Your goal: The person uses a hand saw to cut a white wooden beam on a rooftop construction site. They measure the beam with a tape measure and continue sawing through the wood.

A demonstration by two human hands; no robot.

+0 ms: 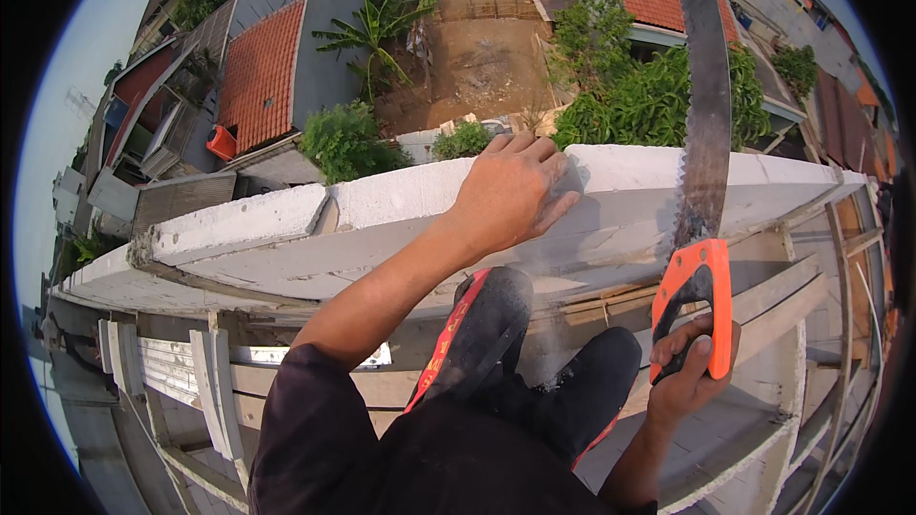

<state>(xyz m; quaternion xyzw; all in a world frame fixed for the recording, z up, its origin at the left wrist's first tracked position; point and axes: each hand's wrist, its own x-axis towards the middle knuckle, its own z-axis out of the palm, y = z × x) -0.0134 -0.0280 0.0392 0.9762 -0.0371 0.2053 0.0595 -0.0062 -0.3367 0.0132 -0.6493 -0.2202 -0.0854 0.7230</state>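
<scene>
Saw handle (pixel 722 319), right of frame: orange and black. Blade (pixel 708 114), upper right: dark grey. Wall top (pixel 405 195), centre, is white. Trousers (pixel 482 348), lower centre: black, red side stripe.

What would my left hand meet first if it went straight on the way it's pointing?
Probably nothing close: your left hand rests on top of the white block wall, and past the far edge the way looks free. The dirt yard beyond seems far below, though depth is unclear.
</scene>
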